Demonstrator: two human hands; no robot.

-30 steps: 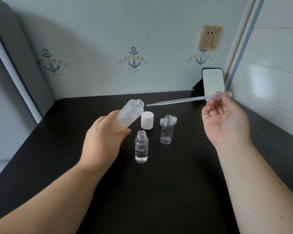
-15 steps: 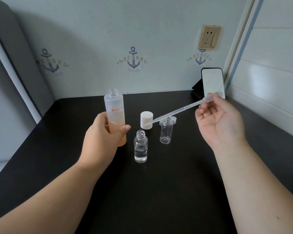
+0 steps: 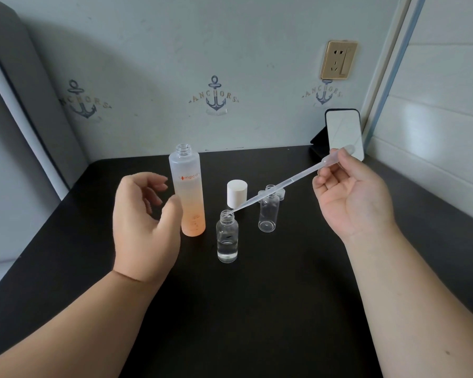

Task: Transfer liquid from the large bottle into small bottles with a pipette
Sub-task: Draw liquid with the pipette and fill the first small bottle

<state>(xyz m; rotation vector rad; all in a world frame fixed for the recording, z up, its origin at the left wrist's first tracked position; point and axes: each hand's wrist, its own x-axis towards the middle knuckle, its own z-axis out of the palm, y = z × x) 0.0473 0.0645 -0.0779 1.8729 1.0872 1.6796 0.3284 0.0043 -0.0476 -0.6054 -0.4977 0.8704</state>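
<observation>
One pipette tip at the mouth of the near small bottle

Two small bottles stand on the dark surface (image 3: 257, 309). The near small bottle (image 3: 227, 238) is upright and holds a low pool of clear liquid. The far small bottle (image 3: 268, 212) looks empty and sits toward 1 o'clock from it, a short way apart.

The right hand (image 3: 352, 197) pinches the pipette (image 3: 279, 186) at its bulb end between thumb and fingers, the grip closed on the soft part. From that grip the pipette's long axis runs down toward 8 o'clock, crossing in front of the far small bottle's neck, and its tip sits at the near bottle's opening. Whether it is just inside the rim or only above it I cannot tell.

The large bottle (image 3: 187, 192), uncapped and upright, stands just at 10 o'clock of the near small bottle. The left hand (image 3: 145, 216) is beside it with fingers loosely curled, holding nothing; its thumb lies close to the bottle's side, and I cannot tell if they touch. A white cap (image 3: 237, 197) rests behind the near bottle.

My judgement is that the coming squeeze depends on the slanted tip staying over that narrow mouth. The right hand alone steers it, while the left is nearer should the small bottle need steadying.
</observation>
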